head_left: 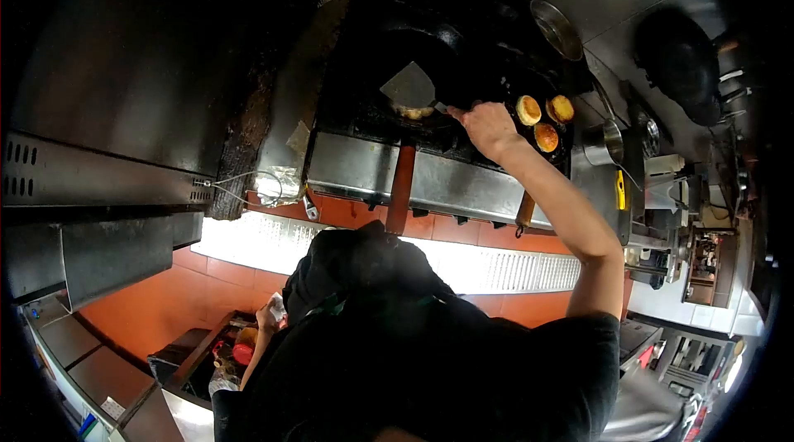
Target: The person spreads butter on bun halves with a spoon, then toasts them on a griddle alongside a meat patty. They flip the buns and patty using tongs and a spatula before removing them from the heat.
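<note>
— Where can your hand pass on the griddle [463, 70]?

— The dark surface left of the spatula [409, 86] is open for you. On the right, three browned buns [546, 119] block the way, and a metal bowl [556, 28] and a small pot [608, 143] stand near them.

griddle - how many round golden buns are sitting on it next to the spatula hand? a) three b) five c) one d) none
a: three round golden buns lie in a cluster on the dark griddle, just beside the right hand, which holds a flat metal spatula over some food.
</note>
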Action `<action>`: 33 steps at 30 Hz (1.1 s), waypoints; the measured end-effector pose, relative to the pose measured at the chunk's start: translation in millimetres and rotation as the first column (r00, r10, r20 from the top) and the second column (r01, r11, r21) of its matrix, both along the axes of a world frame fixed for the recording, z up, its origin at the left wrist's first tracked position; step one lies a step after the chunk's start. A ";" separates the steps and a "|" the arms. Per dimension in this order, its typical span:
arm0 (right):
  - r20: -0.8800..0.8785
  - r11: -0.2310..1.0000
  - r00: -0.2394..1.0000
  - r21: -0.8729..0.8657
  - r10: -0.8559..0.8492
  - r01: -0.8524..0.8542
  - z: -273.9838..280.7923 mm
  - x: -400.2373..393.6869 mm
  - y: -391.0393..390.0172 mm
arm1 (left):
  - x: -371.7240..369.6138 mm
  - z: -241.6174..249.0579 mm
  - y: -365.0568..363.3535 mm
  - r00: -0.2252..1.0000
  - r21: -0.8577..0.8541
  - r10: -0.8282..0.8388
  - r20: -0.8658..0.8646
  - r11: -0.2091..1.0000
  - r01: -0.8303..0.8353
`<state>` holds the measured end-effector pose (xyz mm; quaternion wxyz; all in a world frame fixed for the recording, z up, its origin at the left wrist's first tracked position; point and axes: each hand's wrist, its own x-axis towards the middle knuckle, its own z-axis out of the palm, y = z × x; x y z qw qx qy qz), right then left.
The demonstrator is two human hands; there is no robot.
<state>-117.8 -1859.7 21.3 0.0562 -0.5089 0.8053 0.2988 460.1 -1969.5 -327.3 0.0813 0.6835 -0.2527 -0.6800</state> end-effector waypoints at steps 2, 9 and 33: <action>0.018 1.000 1.000 0.018 -0.014 0.014 0.2 -3.0 1.3 | -7.4 0.1 -5.0 1.000 -0.008 -0.006 -0.017 1.000 0.006; 0.245 0.996 0.969 -0.067 -0.033 0.051 6.1 -12.5 -7.4 | -29.7 -0.3 -13.1 0.997 -0.023 -0.011 -0.079 1.000 0.009; 0.246 1.000 0.969 0.000 -0.023 0.024 -0.5 -11.7 -13.6 | -33.9 -33.6 -1.2 0.999 0.048 -0.053 0.010 0.998 0.052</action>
